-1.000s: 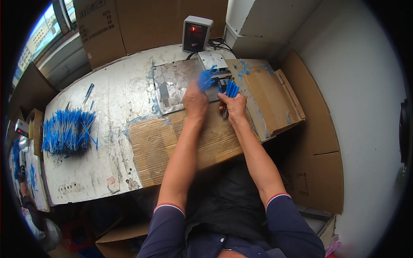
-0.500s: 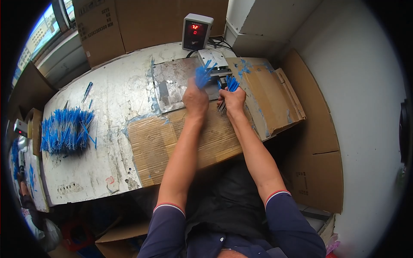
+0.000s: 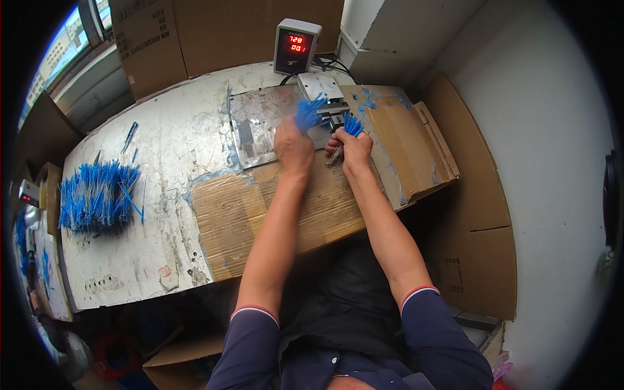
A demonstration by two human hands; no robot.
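My left hand [image 3: 294,146] is closed around a bunch of thin blue-sleeved wires [image 3: 308,116], whose tops fan out above the fist, smeared by motion. Close by on its right, my right hand [image 3: 355,151] grips a second bunch of blue-sleeved wires [image 3: 353,124]; silvery wire ends stick out below its fingers. Both hands are at a small bench machine [image 3: 318,86] with a white housing and dark metal jaws. The right fingertips are beside a black block [image 3: 336,121] on it; whether a wire sits inside is too small to tell.
A thick pile of blue-sleeved wires [image 3: 99,198] and a blue pen-like tool [image 3: 130,138] lie on the worn white table [image 3: 166,149]. Behind the machine stands a counter box [image 3: 297,47] with red digits. Taped cardboard [image 3: 406,146] flanks the right side; a white wall [image 3: 552,162] rises beyond.
The red digits on the counter box have changed. Both hands keep their bunches and have hardly shifted; the whole view has moved slightly.
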